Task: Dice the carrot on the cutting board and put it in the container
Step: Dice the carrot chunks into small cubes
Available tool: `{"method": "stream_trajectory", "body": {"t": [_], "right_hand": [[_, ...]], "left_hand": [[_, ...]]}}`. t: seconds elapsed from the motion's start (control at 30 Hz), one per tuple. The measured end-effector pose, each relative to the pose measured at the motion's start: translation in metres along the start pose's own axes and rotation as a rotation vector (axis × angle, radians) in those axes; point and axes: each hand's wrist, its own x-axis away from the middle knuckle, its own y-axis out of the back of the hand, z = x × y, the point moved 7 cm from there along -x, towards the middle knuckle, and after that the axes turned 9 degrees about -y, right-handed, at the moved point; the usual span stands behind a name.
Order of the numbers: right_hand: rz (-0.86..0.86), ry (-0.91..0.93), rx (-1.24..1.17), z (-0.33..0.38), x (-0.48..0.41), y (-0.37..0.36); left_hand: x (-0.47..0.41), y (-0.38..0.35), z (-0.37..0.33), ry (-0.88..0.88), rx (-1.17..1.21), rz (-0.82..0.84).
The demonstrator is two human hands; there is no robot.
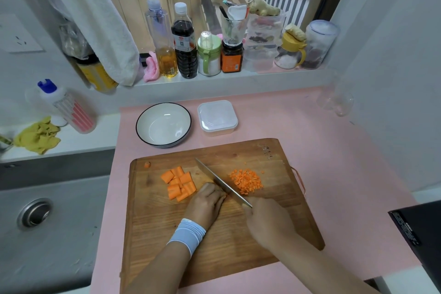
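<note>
on the board: knife down, carrot part diced

board lies on the pink surface. right grip is wrapped round the knife handle. the handle is hidden in the fist. the blade runs up-left from it, edge down on the board.

left grip sits just left of the blade, fingers curled, knuckles close to the blade's flat. whatever is under the fingertips is hidden, so can't tell if it has hold of a piece. pale blue band on that wrist.

carrot state:
- chunks heaped left of the blade, right at the left grip's far side
- dice piled right of the blade, near it
- stray bit near the board's far-left corner

container, lid on, stands beyond the board, just right of a white bowl with a dark rim. sink is left of the surface.
</note>
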Motion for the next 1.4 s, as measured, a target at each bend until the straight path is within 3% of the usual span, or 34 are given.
{"method": "stream_trajectory", "body": {"t": [0.53, 0.87, 1.1, 1.4], "right_hand": [[0.047, -0.025, 0.067, 0.004, -0.009, -0.014], [0.108, -0.080, 0.018, 0.004, -0.022, -0.010], [0.145, -0.065, -0.007, 0.004, -0.017, -0.010], [0.054, 0.001, 0.037, 0.002, -0.018, 0.022]], "left_hand": [[0.004, -0.001, 0.002, 0.030, -0.014, -0.004], [0.007, 0.004, 0.016, 0.199, 0.037, -0.025], [0.008, 0.000, 0.011, 0.141, 0.000, 0.022], [-0.001, 0.014, 0.019, 0.246, 0.010, 0.076]]}}
